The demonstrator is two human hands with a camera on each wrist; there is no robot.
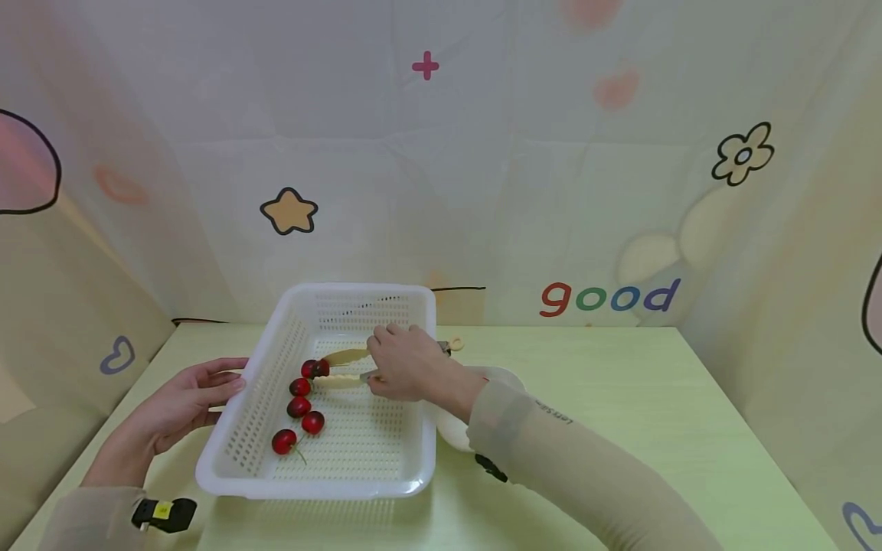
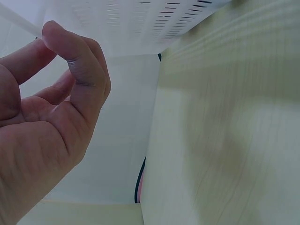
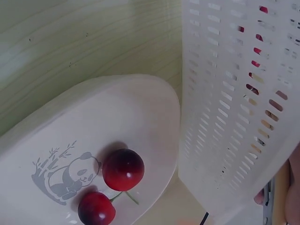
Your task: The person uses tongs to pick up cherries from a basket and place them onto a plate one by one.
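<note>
A white plastic basket (image 1: 386, 489) with slotted walls stands on the table, with several dark red cherries (image 1: 299, 407) along its left side. At its left rim, my left hand (image 1: 181, 398) pinches the edge between thumb and fingers; the left wrist view shows this hand (image 2: 56, 84) below the basket wall (image 2: 126, 23). My right hand (image 1: 408, 363) reaches over the right rim and holds tongs (image 1: 347, 357) with pale tan tips and metal arms. The tips lie on either side of the farthest cherries (image 1: 321, 367); whether they squeeze one I cannot tell.
Right of the basket, partly under my right forearm, is a white plate (image 3: 140, 103) with a panda print. Two cherries (image 3: 123, 169) with green stems lie on it. The pale table (image 1: 620, 428) meets a printed curtain (image 1: 482, 214) at the back.
</note>
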